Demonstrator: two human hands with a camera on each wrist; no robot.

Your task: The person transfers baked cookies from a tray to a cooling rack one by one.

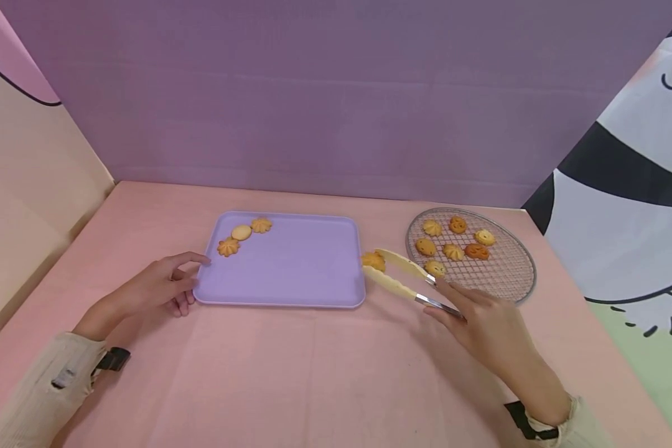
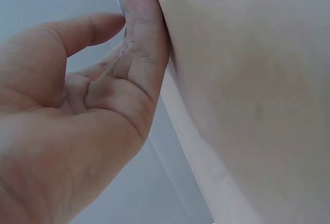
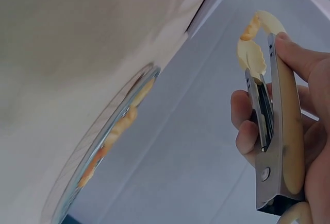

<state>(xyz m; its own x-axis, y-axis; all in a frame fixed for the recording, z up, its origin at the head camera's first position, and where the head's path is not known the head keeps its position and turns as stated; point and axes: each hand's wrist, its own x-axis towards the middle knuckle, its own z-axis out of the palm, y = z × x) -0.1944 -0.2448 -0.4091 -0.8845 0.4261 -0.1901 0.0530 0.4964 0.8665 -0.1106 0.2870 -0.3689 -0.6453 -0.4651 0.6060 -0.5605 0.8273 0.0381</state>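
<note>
My right hand (image 1: 484, 330) grips metal tongs (image 1: 434, 303) with cream-coloured tips, and the wrist view shows their handle (image 3: 283, 147) against the palm. A golden, ridged cookie (image 1: 374, 261) is between the tips, raised by the right edge of a lilac tray (image 1: 297, 274). At the tray's left edge, my left hand (image 1: 157, 283) touches the rim with its index finger and thumb. In its wrist view the left hand (image 2: 103, 85) has its thumb close to the other fingers. Two flower-shaped cookies (image 1: 228, 247) and an oval cookie (image 1: 241, 233) lie in the tray's far left corner.
A round wire rack (image 1: 506, 274) at the right bears several cookies (image 1: 453, 252), some flower-shaped, others round or pretzel-like. Pink cloth (image 1: 313, 373) covers the table. A purple backdrop (image 1: 325, 124) stands behind it, with printed panels at both sides.
</note>
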